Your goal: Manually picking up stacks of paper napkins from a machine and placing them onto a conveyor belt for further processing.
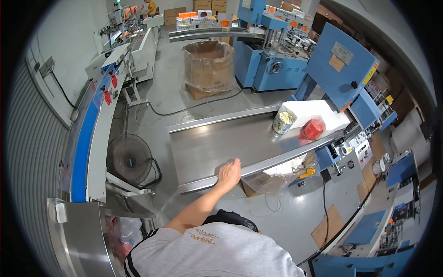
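Observation:
My left hand is over the near rail of a long stainless steel tray table. Its fingers are curled in, and whatever they may hold is hidden beneath them. I cannot tell whether the hand touches the rail. Toward the right end of the steel surface stand a clear jar with pale yellow contents and a clear jar with red contents. Both are in front of a white foam block. My right hand is out of sight.
A carton lined with clear plastic stands beyond the table; another plastic-lined carton is below its near side. Blue machines rise at the right. A blue conveyor belt and a floor fan are at left. Cables cross the floor.

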The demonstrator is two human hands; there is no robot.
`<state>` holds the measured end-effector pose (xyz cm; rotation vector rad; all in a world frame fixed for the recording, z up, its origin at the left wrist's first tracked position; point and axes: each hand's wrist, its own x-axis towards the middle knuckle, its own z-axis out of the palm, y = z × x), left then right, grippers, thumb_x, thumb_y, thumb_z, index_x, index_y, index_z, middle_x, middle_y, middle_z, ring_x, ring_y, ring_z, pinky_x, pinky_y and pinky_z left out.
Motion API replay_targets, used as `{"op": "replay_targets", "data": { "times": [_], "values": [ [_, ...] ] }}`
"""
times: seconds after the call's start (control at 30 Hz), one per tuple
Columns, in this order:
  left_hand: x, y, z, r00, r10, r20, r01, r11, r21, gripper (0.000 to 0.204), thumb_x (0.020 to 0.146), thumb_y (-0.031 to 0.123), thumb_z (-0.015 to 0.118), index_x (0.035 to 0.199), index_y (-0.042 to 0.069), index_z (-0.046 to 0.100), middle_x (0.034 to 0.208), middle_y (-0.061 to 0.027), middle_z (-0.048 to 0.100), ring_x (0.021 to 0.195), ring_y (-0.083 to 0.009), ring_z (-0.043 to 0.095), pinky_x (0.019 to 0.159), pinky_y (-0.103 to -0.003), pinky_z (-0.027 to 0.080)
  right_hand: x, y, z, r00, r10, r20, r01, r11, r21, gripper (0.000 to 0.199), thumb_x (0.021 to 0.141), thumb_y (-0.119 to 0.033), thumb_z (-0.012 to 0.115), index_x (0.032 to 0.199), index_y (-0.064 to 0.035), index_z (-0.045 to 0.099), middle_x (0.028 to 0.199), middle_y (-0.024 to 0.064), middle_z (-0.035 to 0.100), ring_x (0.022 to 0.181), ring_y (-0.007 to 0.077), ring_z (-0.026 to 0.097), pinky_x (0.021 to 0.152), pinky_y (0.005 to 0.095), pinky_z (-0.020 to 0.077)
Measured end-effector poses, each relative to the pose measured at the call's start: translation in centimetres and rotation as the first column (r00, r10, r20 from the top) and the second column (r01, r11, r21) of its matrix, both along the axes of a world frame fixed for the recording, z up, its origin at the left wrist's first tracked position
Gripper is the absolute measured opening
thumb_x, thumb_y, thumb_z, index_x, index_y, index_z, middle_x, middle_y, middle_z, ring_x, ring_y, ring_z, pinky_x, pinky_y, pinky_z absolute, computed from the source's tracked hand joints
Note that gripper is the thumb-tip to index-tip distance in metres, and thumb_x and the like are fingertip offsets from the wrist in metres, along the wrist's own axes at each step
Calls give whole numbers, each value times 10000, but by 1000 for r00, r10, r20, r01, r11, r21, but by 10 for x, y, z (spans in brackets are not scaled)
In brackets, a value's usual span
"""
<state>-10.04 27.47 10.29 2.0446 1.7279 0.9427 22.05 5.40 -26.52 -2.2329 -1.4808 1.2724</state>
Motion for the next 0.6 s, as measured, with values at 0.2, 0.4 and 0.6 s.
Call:
{"op": "replay_targets", "data": {
  "times": [0.2, 0.4, 0.6],
  "values": [
    [-1, 1, -3, 1000, -10, -10, 10, 1000, -29, 154, 916, 146, 468, 993, 31, 535, 796, -201, 641, 775, -408, 616, 689, -507, 478, -1, 8, -25, 1000, -6, 5, 6, 1000, 8, 285, 803, -315, 641, 983, -108, 721, 941, 164, 697, 907, 267, 676, 788, 376, 504],
    [0, 0, 2, 1000, -11, -8, 11, 999, -35, 159, 900, 125, 480, 1012, 29, 540, 807, -202, 645, 778, -408, 616, 696, -501, 481, -14, 0, -48, 1000, -16, -3, 16, 1000, 0, 282, 803, -310, 643, 984, -108, 721, 940, 165, 697, 906, 268, 676, 787, 378, 505],
    [-3, -6, 6, 1000, -14, 12, 13, 997, 73, 136, 906, 149, 498, 966, 28, 514, 763, -170, 645, 716, -375, 622, 670, -485, 485, 0, -47, -133, 1000, -31, 0, 31, 999, -16, 279, 803, -305, 645, 985, -107, 721, 938, 166, 698, 905, 268, 676, 787, 379, 505]
  ]
}}
